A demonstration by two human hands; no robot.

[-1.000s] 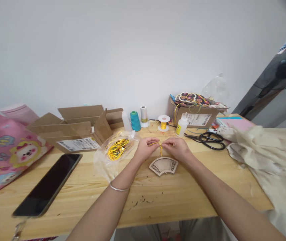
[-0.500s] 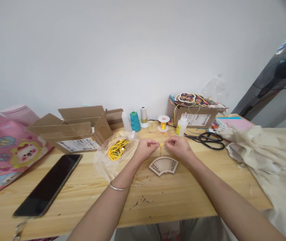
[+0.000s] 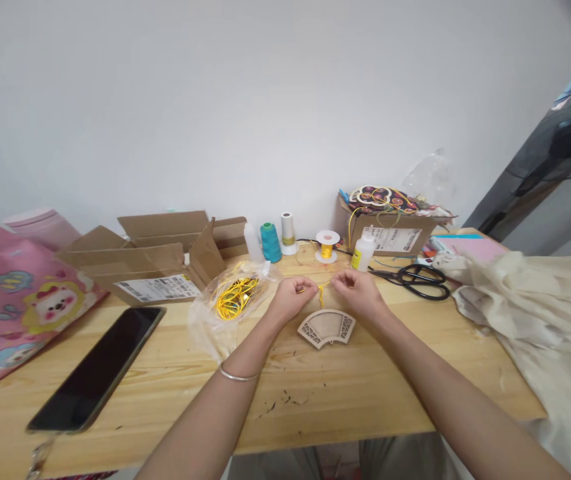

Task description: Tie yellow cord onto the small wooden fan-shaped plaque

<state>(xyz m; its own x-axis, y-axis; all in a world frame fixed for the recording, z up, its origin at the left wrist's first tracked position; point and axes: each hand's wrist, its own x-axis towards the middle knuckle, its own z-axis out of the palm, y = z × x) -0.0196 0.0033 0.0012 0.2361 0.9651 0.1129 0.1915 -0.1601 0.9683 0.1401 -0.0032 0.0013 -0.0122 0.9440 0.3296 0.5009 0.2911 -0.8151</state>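
A fan-shaped wooden ornament with cut-out lattice sides is attached at its top edge to a yellow cord. My left hand pinches one side of this cord between thumb and fingers. On the other side, my right hand pinches the cord too, and a short stretch runs between both hands above the ornament. Where the strands meet there seems to be a knot, too small to make out. Left of my left hand lies a clear plastic bag holding a yellow cord bundle.
Behind my hands stand a teal thread cone, a white spool, a yellow thread spool and a small bottle. Black scissors lie right. Cardboard boxes, a phone, a pink bag and cream cloth surround the area.
My right hand has shifted slightly up, and the cord between my hands now slants up toward it. The ornament has barely moved.
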